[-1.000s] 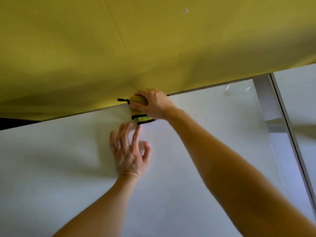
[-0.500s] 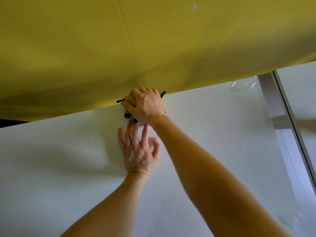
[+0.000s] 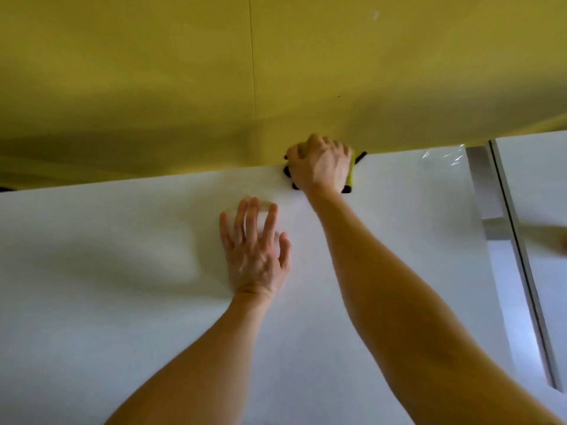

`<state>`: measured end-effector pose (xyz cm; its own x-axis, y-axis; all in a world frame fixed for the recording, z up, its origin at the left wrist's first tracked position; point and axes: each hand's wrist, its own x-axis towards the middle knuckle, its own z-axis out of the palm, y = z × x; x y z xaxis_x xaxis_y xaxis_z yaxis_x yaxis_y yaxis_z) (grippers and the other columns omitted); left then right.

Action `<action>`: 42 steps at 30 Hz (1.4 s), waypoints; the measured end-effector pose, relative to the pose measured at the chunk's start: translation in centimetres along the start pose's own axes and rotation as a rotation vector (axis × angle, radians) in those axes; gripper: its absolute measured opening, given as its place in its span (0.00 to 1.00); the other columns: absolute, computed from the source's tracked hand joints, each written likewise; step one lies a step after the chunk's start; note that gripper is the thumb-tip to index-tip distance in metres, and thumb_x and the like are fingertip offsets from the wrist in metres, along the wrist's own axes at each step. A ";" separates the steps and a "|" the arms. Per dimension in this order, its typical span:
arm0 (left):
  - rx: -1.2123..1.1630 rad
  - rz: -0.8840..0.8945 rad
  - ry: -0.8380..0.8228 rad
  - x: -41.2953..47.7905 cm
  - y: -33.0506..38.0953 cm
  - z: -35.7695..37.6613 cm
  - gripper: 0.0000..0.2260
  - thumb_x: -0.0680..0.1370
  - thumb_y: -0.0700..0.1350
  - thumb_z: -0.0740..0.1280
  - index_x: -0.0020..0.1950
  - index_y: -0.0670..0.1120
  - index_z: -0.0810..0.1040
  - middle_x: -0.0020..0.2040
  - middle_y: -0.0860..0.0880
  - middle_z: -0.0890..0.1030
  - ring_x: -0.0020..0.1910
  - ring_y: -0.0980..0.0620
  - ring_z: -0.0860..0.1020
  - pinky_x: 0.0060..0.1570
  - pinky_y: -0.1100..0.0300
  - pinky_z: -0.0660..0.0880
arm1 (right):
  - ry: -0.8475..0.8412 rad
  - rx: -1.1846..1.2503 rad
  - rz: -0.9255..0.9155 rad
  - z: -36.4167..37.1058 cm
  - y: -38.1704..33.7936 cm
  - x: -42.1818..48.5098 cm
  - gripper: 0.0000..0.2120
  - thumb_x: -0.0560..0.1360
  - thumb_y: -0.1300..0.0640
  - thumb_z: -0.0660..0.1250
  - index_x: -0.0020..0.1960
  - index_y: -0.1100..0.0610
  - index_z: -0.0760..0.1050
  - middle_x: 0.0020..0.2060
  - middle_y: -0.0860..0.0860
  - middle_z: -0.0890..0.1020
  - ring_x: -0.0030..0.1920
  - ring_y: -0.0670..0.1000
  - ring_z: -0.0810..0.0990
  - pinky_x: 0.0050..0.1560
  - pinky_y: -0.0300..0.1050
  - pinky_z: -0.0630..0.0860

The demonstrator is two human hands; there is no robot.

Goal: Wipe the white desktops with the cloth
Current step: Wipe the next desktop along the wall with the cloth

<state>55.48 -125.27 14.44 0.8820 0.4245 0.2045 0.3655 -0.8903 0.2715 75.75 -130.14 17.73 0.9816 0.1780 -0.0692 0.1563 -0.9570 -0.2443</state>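
The cloth [image 3: 350, 176] is gripped in the right hand [image 3: 319, 165] at the counter [image 3: 122, 302] back edge; the left hand [image 3: 254, 250] is spread flat, empty. Sideways strokes are needed next.

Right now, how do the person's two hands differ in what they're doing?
The right hand is curled over the cloth at the desktop's far edge; the left hand lies flat, fingers spread, holding nothing. The right reaches farther than the left. Both rest on the white surface.
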 end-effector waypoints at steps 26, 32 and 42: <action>0.154 0.100 -0.134 1.4 16.7 1.8 0.28 0.88 0.58 0.54 0.85 0.47 0.67 0.83 0.40 0.68 0.83 0.38 0.67 0.81 0.34 0.59 | -0.218 -0.005 -0.470 -5.3 18.9 8.6 0.18 0.84 0.37 0.57 0.48 0.51 0.71 0.44 0.54 0.80 0.49 0.61 0.81 0.49 0.51 0.69; 0.091 0.065 -0.154 1.3 23.8 6.1 0.28 0.87 0.58 0.57 0.87 0.51 0.65 0.87 0.39 0.60 0.86 0.34 0.59 0.82 0.30 0.55 | -0.042 -0.029 -0.077 -7.1 29.8 12.1 0.19 0.81 0.42 0.56 0.49 0.55 0.77 0.47 0.60 0.84 0.50 0.65 0.81 0.53 0.56 0.70; 0.086 0.049 -0.070 1.2 23.4 6.9 0.26 0.84 0.54 0.63 0.83 0.51 0.72 0.85 0.40 0.65 0.85 0.35 0.62 0.80 0.30 0.58 | 0.115 0.272 -0.277 -3.9 26.7 9.0 0.22 0.81 0.37 0.64 0.47 0.56 0.79 0.41 0.54 0.83 0.46 0.63 0.80 0.59 0.58 0.73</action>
<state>67.13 -146.75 14.52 0.9170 0.3701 0.1486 0.3429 -0.9219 0.1802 89.19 -154.94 14.35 0.9149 0.3786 0.1401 0.3966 -0.7782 -0.4869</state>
